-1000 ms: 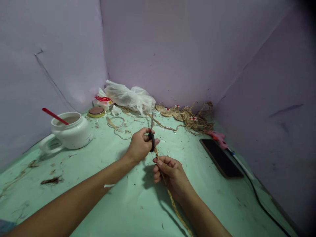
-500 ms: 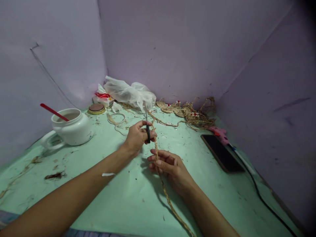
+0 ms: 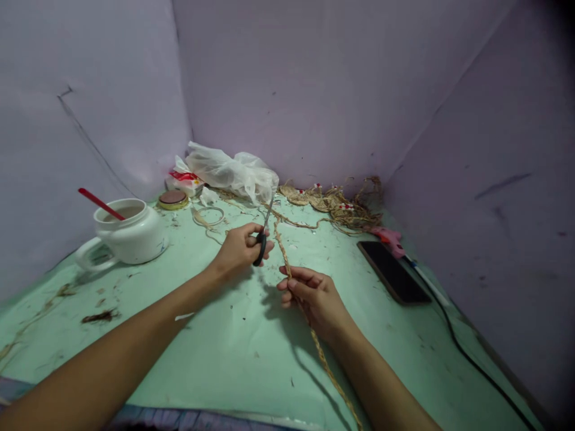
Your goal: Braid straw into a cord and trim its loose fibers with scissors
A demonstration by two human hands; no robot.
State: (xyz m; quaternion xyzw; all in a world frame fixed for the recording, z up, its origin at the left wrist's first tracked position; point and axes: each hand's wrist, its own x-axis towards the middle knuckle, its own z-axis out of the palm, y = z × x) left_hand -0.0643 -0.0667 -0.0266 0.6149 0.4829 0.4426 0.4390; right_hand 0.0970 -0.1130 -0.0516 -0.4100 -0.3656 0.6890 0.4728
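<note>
While left hand (image 3: 236, 251) grips scissors (image 3: 264, 230), right hand (image 3: 314, 296) pinches braided rope (image 3: 281, 248); phone (image 3: 393, 272), mug (image 3: 130, 233) flank.

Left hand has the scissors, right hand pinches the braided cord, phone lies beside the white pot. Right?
No: the head view shows the phone on the right beside the pink glue gun, far from the white pot. Left hand holds the scissors, right hand pinches the braided cord.

the braided rope (image 3: 281, 248) is showing straw tan in a plaited pattern, and the scissors (image 3: 259, 250) are showing black handles. the table (image 3: 233, 359) is looking mint green, flecked with brown scraps; the pot (image 3: 135, 239) is looking white, its spoon (image 3: 101, 203) red, the phone (image 3: 393, 272) black, the glue gun (image 3: 387, 235) pink.
</note>
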